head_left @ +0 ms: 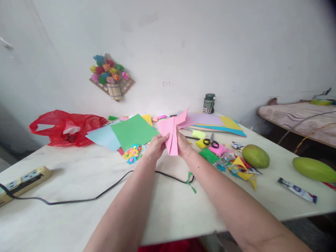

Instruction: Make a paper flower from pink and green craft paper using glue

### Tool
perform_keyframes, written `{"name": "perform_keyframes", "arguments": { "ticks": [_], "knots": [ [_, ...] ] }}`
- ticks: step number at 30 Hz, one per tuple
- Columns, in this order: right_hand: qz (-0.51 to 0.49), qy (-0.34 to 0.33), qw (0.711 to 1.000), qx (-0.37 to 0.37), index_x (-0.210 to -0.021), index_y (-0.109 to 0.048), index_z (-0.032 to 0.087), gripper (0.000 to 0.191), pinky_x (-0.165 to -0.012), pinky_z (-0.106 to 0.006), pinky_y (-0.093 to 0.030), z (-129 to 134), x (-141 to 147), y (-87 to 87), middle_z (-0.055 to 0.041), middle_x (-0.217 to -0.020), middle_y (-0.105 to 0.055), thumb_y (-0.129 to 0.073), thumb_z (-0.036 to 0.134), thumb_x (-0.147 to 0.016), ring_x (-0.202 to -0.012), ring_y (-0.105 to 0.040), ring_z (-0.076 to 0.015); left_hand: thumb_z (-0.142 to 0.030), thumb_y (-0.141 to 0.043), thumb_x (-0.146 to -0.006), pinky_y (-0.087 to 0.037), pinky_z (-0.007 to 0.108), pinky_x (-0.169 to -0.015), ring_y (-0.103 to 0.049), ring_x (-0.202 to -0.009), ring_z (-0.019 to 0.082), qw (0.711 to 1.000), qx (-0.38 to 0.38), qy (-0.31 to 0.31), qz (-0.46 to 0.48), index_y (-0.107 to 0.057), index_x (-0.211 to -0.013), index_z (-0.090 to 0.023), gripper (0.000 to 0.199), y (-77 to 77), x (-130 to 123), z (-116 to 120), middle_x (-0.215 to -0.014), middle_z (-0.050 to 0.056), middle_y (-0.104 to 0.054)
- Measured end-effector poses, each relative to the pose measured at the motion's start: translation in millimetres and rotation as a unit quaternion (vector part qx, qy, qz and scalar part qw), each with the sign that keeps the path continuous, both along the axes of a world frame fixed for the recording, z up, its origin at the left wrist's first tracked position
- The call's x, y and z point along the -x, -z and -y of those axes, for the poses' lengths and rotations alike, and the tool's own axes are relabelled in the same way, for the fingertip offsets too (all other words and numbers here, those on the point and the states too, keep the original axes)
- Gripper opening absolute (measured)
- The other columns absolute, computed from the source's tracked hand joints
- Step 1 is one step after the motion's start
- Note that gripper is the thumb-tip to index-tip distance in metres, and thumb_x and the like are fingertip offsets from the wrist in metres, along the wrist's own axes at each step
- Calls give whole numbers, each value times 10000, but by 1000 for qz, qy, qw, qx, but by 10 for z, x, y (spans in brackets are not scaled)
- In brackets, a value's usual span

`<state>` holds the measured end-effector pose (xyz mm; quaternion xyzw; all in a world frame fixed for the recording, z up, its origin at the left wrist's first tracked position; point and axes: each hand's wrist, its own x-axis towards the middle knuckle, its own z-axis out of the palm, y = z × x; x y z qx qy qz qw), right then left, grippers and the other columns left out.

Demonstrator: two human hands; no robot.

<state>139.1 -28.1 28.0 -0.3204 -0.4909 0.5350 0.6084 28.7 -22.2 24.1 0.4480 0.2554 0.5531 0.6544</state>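
Observation:
A pink sheet of paper [172, 136], folded with creases running lengthwise, is held up above the white table. Its top fans out and its lower end is narrow. My left hand [156, 146] pinches the paper's left edge between thumb and fingers. On the other side, my right hand [183, 142] grips the right edge, its fingers partly hidden behind the paper. A green sheet [133, 132] lies beyond my left hand, with colourful paper flowers [132, 154] near my left wrist.
Black-handled scissors [211, 142], paper scraps [243, 169] and a green mango [255, 156] lie right. A red plastic bag [86, 124] stands back left. A black cable [105, 193] crosses the table from a power strip [26, 180]. A dark bottle [209, 104] stands by the wall.

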Motion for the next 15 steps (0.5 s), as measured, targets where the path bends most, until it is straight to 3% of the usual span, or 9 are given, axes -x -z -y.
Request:
{"name": "perform_keyframes", "arguments": {
  "ticks": [7,15],
  "knots": [
    [-27,-21,999,-3,-889,-631,137,584,-631,-320,-457,45,1,-63,-70,-744,-637,-435,662,-724,-734,-574,-201,-298,-748,-588,-445,229,-531,-612,-633,159,1000,-4,-10,-8,-664,-778,-77,304,-27,-41,26,-679,80,-663],
    [-48,-10,999,-16,-836,-635,158,540,-666,-307,-448,10,-9,-54,-57,-753,-639,-485,655,-688,-717,-576,-181,-308,-743,-588,-454,238,-558,-610,-642,160,1000,-13,-20,-18,-666,-779,-80,307,-56,-63,51,-668,75,-656]
  ]
}}
